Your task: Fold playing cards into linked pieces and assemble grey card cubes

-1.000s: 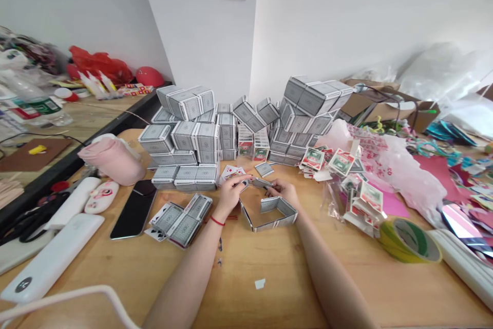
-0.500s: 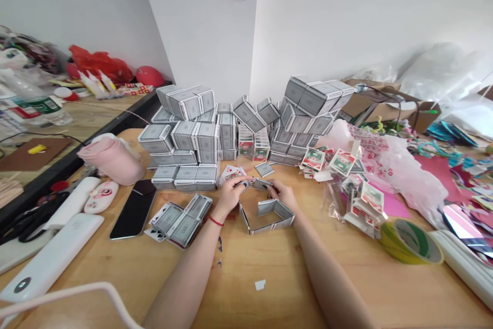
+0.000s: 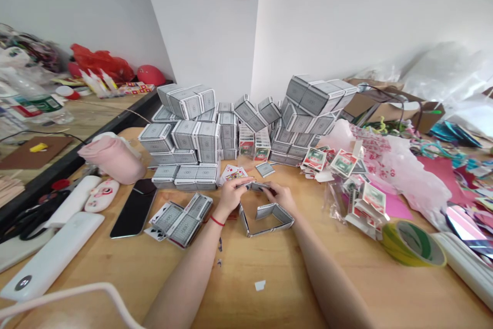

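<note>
A linked strip of grey-backed playing cards (image 3: pixel 267 230) stands on edge on the table, bent into an angular open loop. The loop's far section is pinched at its left end by my left hand (image 3: pixel 231 195), which has a red cord at the wrist. At the right end of that section, my right hand (image 3: pixel 281 196) closes its fingers on the cards. Fingers partly cover the gripped section. Left of my left forearm lie stacked card pieces (image 3: pixel 188 218) with some loose cards. Beyond my hands are face-up cards (image 3: pixel 231 172) and a small grey card piece (image 3: pixel 265 169).
Stacked card blocks (image 3: pixel 187 134) rise behind on the left, more blocks (image 3: pixel 311 98) on the right. Opened card boxes (image 3: pixel 370 200) and yellow tape (image 3: pixel 414 243) lie to the right. A phone (image 3: pixel 134 208) and white power bank (image 3: pixel 54 254) sit left. A paper scrap (image 3: pixel 260 285) lies in front.
The far section of the card strip has turned slightly between my hands, and my right hand has shifted a little left. The view has moved slightly.
</note>
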Demonstrator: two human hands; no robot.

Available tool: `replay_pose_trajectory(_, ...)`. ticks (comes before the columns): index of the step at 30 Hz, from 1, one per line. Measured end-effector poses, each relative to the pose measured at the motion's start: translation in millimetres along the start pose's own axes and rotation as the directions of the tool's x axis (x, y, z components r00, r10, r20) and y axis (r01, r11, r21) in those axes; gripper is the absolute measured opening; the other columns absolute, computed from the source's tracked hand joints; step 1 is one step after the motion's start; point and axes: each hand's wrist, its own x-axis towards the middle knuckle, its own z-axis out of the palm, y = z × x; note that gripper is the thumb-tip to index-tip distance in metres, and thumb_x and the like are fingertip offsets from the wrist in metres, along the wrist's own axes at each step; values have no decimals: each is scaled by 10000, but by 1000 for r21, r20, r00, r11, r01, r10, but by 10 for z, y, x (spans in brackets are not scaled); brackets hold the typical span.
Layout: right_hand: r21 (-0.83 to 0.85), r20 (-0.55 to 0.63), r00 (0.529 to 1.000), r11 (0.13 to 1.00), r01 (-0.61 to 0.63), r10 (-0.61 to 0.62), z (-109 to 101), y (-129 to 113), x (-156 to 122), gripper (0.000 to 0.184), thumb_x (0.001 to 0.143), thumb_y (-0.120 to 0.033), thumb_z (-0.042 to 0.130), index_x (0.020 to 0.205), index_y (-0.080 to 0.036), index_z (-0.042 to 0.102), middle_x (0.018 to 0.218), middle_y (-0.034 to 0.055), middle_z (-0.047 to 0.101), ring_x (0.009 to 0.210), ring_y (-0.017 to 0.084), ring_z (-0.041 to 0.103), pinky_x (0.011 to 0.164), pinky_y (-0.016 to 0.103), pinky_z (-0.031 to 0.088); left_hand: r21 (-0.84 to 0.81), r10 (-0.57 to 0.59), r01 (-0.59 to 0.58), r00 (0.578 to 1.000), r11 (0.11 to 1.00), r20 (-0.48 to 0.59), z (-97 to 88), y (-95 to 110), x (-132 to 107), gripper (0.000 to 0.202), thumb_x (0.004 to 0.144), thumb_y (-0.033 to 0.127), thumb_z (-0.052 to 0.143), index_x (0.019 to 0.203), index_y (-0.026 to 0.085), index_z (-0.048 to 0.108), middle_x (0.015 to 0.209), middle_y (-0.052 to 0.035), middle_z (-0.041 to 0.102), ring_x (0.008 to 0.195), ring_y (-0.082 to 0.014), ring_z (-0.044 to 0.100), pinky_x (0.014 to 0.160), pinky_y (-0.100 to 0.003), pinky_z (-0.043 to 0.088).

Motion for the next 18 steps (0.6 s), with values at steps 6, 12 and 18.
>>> replay_pose_trajectory(6, -45, -9, 999, 998, 34, -35, 73, -56, -5, 233, 822, -334, 490, 884, -245, 696, 742, 36, 695, 625, 174, 609, 611, 261, 467, -19, -39, 40, 999, 999, 22, -30, 22, 1, 310, 655, 92, 506, 848, 186, 729, 898, -50, 723, 934, -241, 639, 898, -409, 478)
replay_pose_trajectory(12, -40, 9, 997, 997, 71, -71, 110, -71, 1, 250, 838, -326, 476, 873, -231, 704, 734, 46, 695, 636, 179, 615, 616, 273, 476, -70, -2, 6, 999, 998, 51, -20, 33, -19, 328, 661, 104, 505, 895, 190, 719, 1017, -53, 697, 1034, -240, 601, 967, -405, 429)
replay_pose_trajectory(18, 105, 10, 1000, 994, 23, -24, 122, -46, 28, 233, 798, -362, 547, 878, -209, 704, 729, 48, 688, 618, 164, 610, 600, 269, 480, -77, 12, -4, 994, 997, 109, 14, 55, -24, 459, 630, 73, 461, 1025, 180, 667, 1051, -39, 681, 1018, -215, 587, 957, -370, 413)
